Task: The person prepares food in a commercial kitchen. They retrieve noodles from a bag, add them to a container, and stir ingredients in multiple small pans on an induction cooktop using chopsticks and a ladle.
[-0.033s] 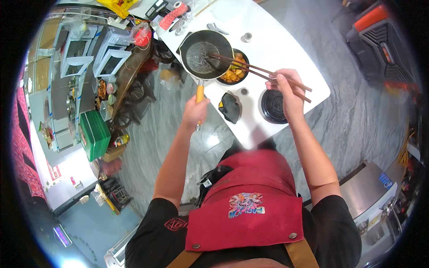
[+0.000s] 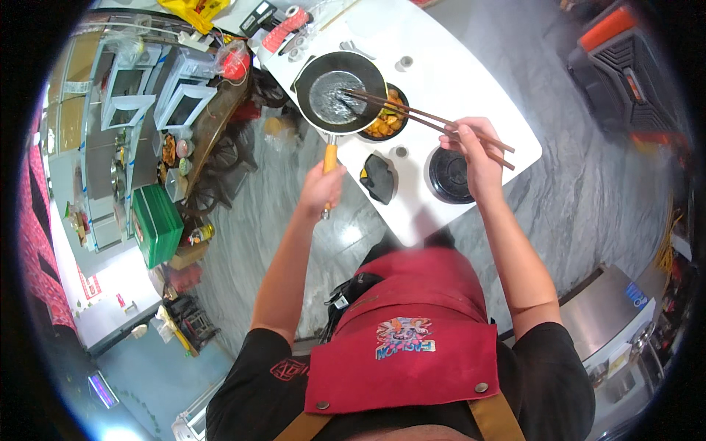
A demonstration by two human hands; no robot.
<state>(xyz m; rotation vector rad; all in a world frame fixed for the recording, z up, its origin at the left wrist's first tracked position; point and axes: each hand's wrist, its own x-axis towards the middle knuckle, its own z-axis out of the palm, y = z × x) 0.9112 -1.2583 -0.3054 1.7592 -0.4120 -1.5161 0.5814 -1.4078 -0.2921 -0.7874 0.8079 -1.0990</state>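
My left hand [image 2: 321, 187] is closed around the yellow handle of a dark frying pan [image 2: 312, 77], tilted toward the far left side of the white table [image 2: 471, 77]. A shallow layer of clear liquid [image 2: 327, 95] glistens on the pan's bottom. Long brown chopsticks [image 2: 434, 122] are gripped in my right hand [image 2: 476, 151], and their tips reach into the liquid. Partly hidden beneath the chopsticks and beside the pan's right rim is a black bowl [image 2: 404, 126] of yellow-brown chunks of food [image 2: 382, 126]. My right hand is just above a round black disc [image 2: 450, 175], possibly a lid or hotplate.
A crumpled black-and-yellow item [image 2: 378, 178] lies near the table's front edge. Two small round cups [image 2: 404, 64] stand on the tabletop, with a red-white tape roll [image 2: 285, 29] at the far left. A green crate [image 2: 157, 224] sits left on the floor; a dark case [image 2: 627, 84] stands right.
The pan has shifted very slightly right and down, and a brighter patch of reflection shows on the liquid. Both hands keep their grips.
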